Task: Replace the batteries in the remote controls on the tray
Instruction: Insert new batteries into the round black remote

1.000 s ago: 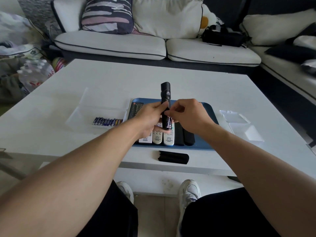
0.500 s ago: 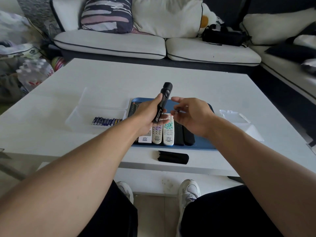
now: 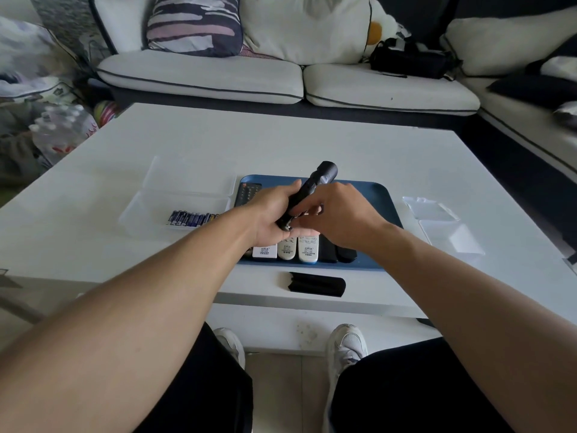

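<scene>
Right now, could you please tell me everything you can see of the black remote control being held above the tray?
The black remote is slim, matte and plastic-looking, with a rounded far end. It is tilted, its far end raised up and away to the right, its near end low in the left hand, which grips its lower half. The right hand has its fingertips at that near end, where something small and metallic shows. It hangs above the blue tray, touching only the hands. Its buttons are not visible.

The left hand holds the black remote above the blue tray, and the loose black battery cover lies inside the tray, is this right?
Not quite. The head view shows the black battery cover lying on the white table, nearer the person than the blue tray. The left hand does hold the black remote.
</scene>
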Tool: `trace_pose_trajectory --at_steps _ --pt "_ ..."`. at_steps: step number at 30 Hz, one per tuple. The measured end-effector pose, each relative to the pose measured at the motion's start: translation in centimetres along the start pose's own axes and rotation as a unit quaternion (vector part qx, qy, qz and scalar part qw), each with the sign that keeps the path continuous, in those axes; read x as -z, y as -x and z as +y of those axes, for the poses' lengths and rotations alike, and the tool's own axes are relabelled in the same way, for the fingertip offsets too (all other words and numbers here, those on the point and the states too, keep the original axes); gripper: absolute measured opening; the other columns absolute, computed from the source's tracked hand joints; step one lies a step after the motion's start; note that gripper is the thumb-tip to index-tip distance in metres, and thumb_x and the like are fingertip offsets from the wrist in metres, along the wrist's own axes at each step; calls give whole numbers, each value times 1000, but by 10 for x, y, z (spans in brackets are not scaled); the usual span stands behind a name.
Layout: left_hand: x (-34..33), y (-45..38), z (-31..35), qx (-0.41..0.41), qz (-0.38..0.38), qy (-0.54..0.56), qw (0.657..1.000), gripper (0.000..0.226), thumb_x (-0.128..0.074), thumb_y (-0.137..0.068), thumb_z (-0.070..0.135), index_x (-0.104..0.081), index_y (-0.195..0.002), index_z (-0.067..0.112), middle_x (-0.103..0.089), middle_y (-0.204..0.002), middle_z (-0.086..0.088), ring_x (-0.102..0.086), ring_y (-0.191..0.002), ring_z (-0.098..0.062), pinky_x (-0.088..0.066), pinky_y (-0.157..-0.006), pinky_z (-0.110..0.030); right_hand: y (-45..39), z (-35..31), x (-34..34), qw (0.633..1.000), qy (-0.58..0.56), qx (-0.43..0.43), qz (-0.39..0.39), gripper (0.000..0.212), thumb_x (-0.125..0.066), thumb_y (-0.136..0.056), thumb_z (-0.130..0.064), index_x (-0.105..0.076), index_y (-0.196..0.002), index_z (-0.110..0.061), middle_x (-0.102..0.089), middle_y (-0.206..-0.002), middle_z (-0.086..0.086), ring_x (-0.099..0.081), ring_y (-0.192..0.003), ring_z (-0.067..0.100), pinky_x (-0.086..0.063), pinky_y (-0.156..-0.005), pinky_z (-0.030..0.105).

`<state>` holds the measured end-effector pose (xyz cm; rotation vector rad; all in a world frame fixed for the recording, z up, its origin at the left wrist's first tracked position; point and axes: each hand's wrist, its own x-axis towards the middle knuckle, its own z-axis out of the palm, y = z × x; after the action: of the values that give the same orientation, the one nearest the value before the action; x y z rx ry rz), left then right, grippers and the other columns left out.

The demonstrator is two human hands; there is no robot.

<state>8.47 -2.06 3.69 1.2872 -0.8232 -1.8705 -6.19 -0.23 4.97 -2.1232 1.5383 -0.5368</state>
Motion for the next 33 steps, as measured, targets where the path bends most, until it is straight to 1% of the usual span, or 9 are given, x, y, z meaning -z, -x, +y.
trace_pose_trajectory --at_steps 2,6,10,14,21,24,29,31,33 --pt "-1 1 0 -1 -3 0 1000 39 -40 -109 37 -68 -103 11 -69 -100 -11 -67 -99 -24 -61 -78 -48 1 -2 -1 1000 12 4 0 12 -78 -81 -39 -77 -91 -47 -72 -87 -14 -65 -86 11 -56 -79 35" --pt "-1 2 -1 4 8 -1 1000 36 -44 -108 32 -66 -93 9 -69 -75 -8 -66 -80 -19 -50 -105 -47 4 -5 3 998 58 10 -2 13 -73 -81 -45 -75 -93 -50 -71 -90 -22 -64 -89 5 -54 -74 28" --pt "0 3 1 -2 21 -2 1000 35 -46 -108 28 -66 -85 10 -67 -69 -6 -66 -62 -17 -51 -80 -32 5 -10 1 988 148 41 31 20 -62 -82 -45 -73 -97 -53 -69 -98 -21 -61 -85 11 -43 -63 24" --pt "-1 6 4 -6 33 19 999 31 -44 -109 26 -65 -92 10 -64 -62 -3 -63 -51 -16 -50 -63 -27 7 -12 -6 976 188 90 70 24 -60 -78 -37 -72 -97 -45 -67 -102 -16 -64 -85 19 -52 -71 33" --pt "6 12 5 20 49 36 998 34 -42 -110 25 -60 -88 6 -65 -57 -7 -65 -46 -19 -58 -62 -33 9 -8 -5 973 160 165 17 29 -62 -84 -28 -75 -109 -35 -66 -116 -17 -66 -89 18 -54 -74 36" --pt "9 13 4 39 47 47 997 36 -40 -110 26 -60 -90 2 -67 -61 -12 -69 -51 -24 -60 -49 -38 8 -3 -5 969 156 190 -8 31 -65 -90 -27 -71 -120 -36 -64 -124 -18 -65 -95 13 -54 -79 35" --pt "6 12 2 50 27 62 996 33 -37 -111 20 -61 -100 0 -66 -71 -17 -70 -56 -26 -63 -58 -47 4 -2 3 988 28 154 0 18 -67 -94 -21 -77 -110 -22 -72 -100 -7 -65 -88 8 -51 -77 24" --pt "6 9 2 49 34 76 995 30 -40 -110 18 -62 -112 -2 -68 -93 -21 -75 -75 -34 -63 -68 -53 4 -4 16 992 -102 69 27 14 -67 -95 -25 -78 -102 -21 -72 -81 -12 -62 -69 -1 -44 -64 12" --pt "7 5 2 52 52 101 992 33 -42 -109 22 -58 -116 -6 -66 -99 -25 -73 -82 -38 -61 -72 -56 1 6 29 975 -215 -49 32 18 -62 -97 -26 -78 -103 -19 -63 -68 -11 -51 -56 2 -36 -52 14"
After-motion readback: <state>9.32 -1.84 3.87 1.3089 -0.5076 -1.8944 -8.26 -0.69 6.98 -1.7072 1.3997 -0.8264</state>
